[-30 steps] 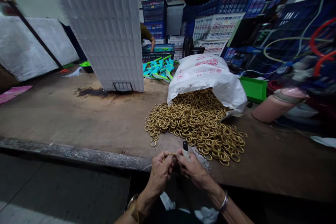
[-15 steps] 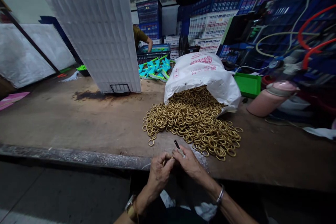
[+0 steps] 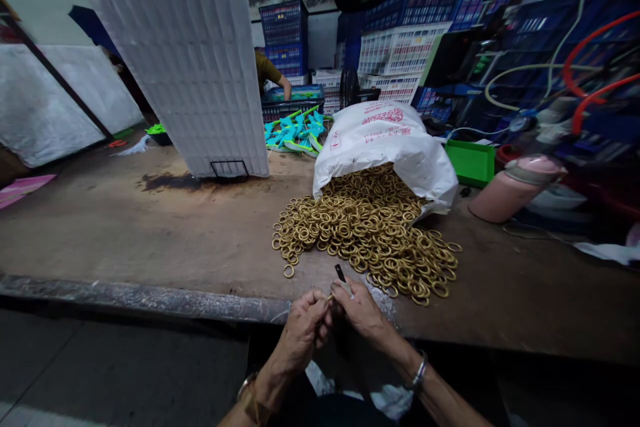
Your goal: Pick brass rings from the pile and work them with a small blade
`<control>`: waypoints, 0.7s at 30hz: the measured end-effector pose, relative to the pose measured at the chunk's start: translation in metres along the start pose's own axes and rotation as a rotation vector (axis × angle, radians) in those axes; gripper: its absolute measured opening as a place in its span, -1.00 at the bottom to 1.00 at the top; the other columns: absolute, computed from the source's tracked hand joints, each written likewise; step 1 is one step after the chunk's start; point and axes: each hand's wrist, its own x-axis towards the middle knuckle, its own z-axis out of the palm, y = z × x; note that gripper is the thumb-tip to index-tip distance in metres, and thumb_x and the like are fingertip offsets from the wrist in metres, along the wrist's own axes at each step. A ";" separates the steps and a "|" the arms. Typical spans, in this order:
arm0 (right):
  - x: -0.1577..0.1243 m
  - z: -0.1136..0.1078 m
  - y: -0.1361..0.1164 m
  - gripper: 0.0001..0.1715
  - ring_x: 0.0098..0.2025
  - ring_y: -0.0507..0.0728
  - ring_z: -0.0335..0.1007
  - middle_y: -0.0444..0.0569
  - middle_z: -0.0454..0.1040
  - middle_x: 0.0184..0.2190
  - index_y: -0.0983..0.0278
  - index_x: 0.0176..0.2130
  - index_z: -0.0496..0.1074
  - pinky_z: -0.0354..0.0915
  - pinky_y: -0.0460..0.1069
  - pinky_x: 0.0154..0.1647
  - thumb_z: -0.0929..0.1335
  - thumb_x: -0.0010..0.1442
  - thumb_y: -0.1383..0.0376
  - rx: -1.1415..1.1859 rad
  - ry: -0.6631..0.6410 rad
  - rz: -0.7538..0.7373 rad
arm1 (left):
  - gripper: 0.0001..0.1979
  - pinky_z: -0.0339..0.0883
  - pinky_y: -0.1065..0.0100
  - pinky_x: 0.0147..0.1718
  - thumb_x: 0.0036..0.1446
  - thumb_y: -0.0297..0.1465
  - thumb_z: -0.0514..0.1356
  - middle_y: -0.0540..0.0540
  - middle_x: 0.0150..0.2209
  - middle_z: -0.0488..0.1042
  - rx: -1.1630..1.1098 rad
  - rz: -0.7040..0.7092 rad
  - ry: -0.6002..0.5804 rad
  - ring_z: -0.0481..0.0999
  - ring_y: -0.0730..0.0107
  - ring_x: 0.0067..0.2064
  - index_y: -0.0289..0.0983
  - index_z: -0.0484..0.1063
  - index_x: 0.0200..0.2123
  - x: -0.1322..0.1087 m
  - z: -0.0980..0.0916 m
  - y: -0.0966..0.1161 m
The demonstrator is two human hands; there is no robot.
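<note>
My left hand (image 3: 303, 327) is closed at the table's front edge, pinching a small gold ring (image 3: 330, 297) of which only a sliver shows. Close beside it, my right hand (image 3: 367, 313) grips a slim knife (image 3: 341, 273) with a dark blade pointing up and away; the fingers cover most of its handle. The two hands nearly touch at the ring. Just beyond them spreads a heap of gold rings (image 3: 370, 227), spilling from the mouth of a white printed sack (image 3: 380, 133). One loose ring (image 3: 289, 271) lies at the heap's left edge.
A tall white ribbed panel (image 3: 195, 80) stands on the table (image 3: 100, 233) at left. Turquoise clips (image 3: 295, 128) lie behind the heap. A green tray (image 3: 470, 163) and a pink bottle (image 3: 517, 187) are at right. A co-worker's arm (image 3: 273, 73) shows near stacked crates (image 3: 284, 33).
My left hand has turned slightly, with its fingers lifting and the ring showing between the hands. The knife has shifted a little to the right. The heap and sack look the same.
</note>
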 end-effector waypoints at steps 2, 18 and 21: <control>0.000 0.000 0.001 -0.72 -0.58 -0.03 0.11 -0.20 0.23 -0.64 0.27 -0.51 0.24 0.09 -0.12 -0.56 0.18 0.06 0.13 -0.006 -0.003 0.001 | -0.66 -0.18 0.58 -0.75 -0.08 -0.12 0.18 0.11 -0.62 0.23 -0.047 -0.009 -0.014 0.06 0.71 -0.71 -0.28 0.21 -0.45 -0.001 -0.001 0.000; -0.011 0.003 0.013 -0.76 -0.52 0.02 0.21 -0.15 0.33 -0.58 0.24 -0.40 0.23 0.00 -0.10 -0.48 0.13 -0.09 0.49 -0.622 -0.069 -0.206 | -0.62 -0.13 0.56 -0.74 -0.09 -0.07 0.16 0.14 -0.66 0.19 0.048 0.075 0.132 0.05 0.70 -0.71 -0.26 0.17 -0.52 0.000 -0.001 -0.002; -0.012 0.003 0.011 -0.73 -0.50 0.02 0.22 -0.13 0.36 -0.54 0.25 -0.38 0.23 0.00 -0.10 -0.45 0.13 -0.12 0.49 -0.674 -0.081 -0.225 | -0.60 -0.11 0.56 -0.74 -0.13 -0.04 0.17 0.15 -0.68 0.19 0.080 0.067 0.150 0.05 0.69 -0.72 -0.26 0.16 -0.53 0.001 0.000 0.000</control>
